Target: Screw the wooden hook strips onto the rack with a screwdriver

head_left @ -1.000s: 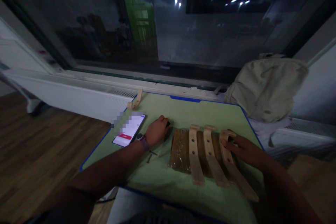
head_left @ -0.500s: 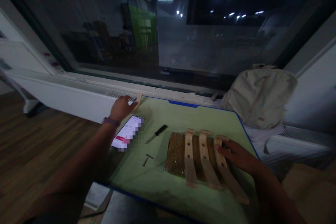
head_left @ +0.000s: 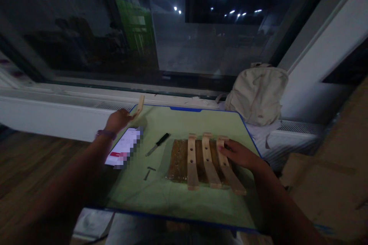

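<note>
A wide dark window (head_left: pixel 198 55) fills the background, its glass showing bright strip lights, with a white radiator (head_left: pixel 43 116) below it on the left. A beige backpack (head_left: pixel 260 95) sits beyond the far right corner of your green, blue-edged counter (head_left: pixel 175 122), and a cardboard box (head_left: pixel 319 183) is at the far right of the view. Your left grip (head_left: pixel 118 120) is at the counter's far left corner, its fingers partly curled at the lower end of the corner hook (head_left: pixel 140 106), a pale wooden piece tilted upward; you can't tell from here how firmly they hold it. A band (head_left: pixel 105 134) circles your left wrist. Just below that hand lies a phone (head_left: pixel 122 147), screen lit and partly pixelated. To its right is a screwdriver (head_left: pixel 157 144), black handle pointing away from you, and nearer you lie two small screws (head_left: pixel 147 175). Right of centre, a brown slab (head_left: pixel 177 160) in clear film lies beneath three more wooden pieces set side by side: the left hook (head_left: pixel 192 170), middle hook (head_left: pixel 211 170) and right hook (head_left: pixel 234 182). Your right grip (head_left: pixel 237 153) is partly closed about the right hook's upper part, thumb on its face.
</note>
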The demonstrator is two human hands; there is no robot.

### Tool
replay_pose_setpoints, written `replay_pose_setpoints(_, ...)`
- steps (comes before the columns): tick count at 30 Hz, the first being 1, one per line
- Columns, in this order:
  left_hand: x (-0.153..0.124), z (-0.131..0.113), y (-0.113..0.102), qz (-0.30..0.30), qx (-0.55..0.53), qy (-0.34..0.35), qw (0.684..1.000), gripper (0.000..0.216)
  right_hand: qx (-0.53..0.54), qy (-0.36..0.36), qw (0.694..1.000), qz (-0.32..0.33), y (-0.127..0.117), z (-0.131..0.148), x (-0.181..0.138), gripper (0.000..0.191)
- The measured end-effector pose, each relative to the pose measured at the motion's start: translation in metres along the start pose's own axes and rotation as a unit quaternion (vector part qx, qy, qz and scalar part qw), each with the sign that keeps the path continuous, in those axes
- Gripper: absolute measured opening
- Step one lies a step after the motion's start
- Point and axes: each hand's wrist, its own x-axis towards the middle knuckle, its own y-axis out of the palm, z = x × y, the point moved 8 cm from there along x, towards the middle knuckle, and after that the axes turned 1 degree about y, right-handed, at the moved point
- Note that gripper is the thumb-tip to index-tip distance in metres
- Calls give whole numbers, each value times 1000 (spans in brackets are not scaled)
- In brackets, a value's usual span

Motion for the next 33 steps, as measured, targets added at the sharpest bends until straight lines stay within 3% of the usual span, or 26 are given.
replay_pose_setpoints(5,-23,-22,-12,-20,-24,8,999,35,1,-6,1000,-1,-2,6,-1,45)
replay_pose_setpoints(8,-46,-56,-12,-28,-74,73,994,40,4,-15,1000,-1,-2,9,-1,44)
replay_pose_setpoints(13,-90,-126,-7,-9,-224,222,949,40,13,-23,1000,-9,-1,4,2,41)
replay_pose_setpoints(17,-107,-161,8,61,-251,233,938,32,15,-18,1000,-4,0,1,1,44)
replay_pose_setpoints(19,-111,-175,10,64,-283,245,925,29,19,-15,1000,-4,-2,3,0,45)
replay_pose_setpoints(23,-116,-193,8,13,-293,290,911,25,19,-17,1000,3,-4,9,-1,45)
replay_pose_setpoints(28,-124,-199,25,33,-296,324,898,24,4,-3,1000,12,-5,7,0,44)
replay_pose_setpoints(33,-127,-193,40,39,-315,300,899,27,-4,13,1000,-7,-23,3,-11,51)
